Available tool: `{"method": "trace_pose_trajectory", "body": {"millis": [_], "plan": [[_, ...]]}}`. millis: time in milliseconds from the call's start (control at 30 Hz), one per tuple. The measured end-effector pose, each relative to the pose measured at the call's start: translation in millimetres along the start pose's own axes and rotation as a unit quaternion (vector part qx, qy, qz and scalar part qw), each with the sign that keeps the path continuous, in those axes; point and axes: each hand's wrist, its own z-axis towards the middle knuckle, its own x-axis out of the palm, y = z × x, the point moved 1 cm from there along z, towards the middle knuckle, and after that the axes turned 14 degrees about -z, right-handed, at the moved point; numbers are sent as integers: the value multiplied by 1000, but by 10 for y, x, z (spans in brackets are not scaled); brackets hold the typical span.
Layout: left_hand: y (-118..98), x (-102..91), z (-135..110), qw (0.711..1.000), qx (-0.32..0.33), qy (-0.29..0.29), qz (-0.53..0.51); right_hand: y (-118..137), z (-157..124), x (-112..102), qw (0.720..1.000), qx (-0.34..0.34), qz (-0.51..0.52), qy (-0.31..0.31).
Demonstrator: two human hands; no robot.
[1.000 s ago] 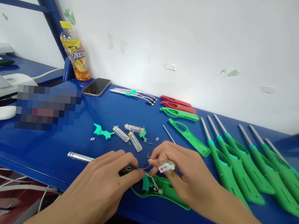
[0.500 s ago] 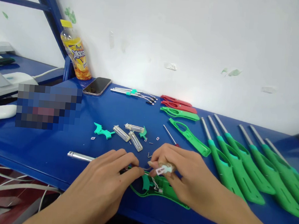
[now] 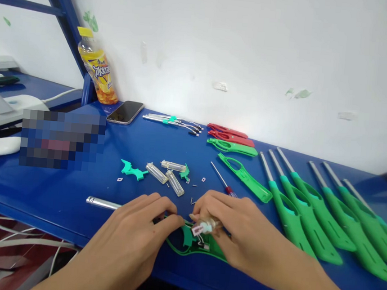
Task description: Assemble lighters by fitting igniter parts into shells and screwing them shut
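1. The right hand (image 3: 232, 220) pinches a clear tank (image 3: 211, 223) between thumb and fingers, above the open green shell (image 3: 218, 252). A loose or slanted pinch could let this smooth tank slip.
2. The left hand (image 3: 140, 228) curls over the shell's neck, thumb and forefinger nearly meeting at the rim; their undersides are hidden. Uneven pressure there could tip the shell or shift the silver tube (image 3: 102, 203) jutting out beyond the hand.
3. White wires (image 3: 201, 241) lie under the tank, beside the teal trigger (image 3: 188, 240). Pushing the tank straight down might trap or pull them.
4. Tiny screws (image 3: 192, 202) sit just beyond the right fingers; a careless sweep could scatter them.
5. The shell is near the front edge of the worktop (image 3: 166, 142), so a dropped part could fall off.
6. Rightward, the screwdriver (image 3: 224, 180) and green lighters (image 3: 293, 219) hem in the right wrist. Forward, loose tanks (image 3: 174, 183) limit reach. The easier room appears to be leftward, past the tube's tip.
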Motion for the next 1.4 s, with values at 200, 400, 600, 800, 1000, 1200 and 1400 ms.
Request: {"method": "trace_pose_trajectory", "body": {"millis": [200, 400, 600, 800, 1000, 1200, 1400], "plan": [[3, 0, 5, 1000, -7, 1, -2, 5, -8, 12, 1000, -2, -3, -13], [-12, 1, 4, 1000, 4, 7, 12, 2, 2, 8, 1000, -6, -8, -25], [15, 34, -6, 999, 12, 10, 33, -18, 2, 31, 999, -1, 11, -33], [-6, 2, -7, 1000, 10, 5, 14, -39, 31, 54, 990, -21, 68, -120], [-68, -4, 34, 993, -24, -91, -70, -2, 58, 25, 981, -1, 109, -161], [-16, 134, 42, 979, -12, -165, -121, 59, 56, -17, 980, 30, 136, -143], [-36, 115, 92, 977, 18, -176, -122, 70, 22, -201, 989, 112, 68, -63]]}}
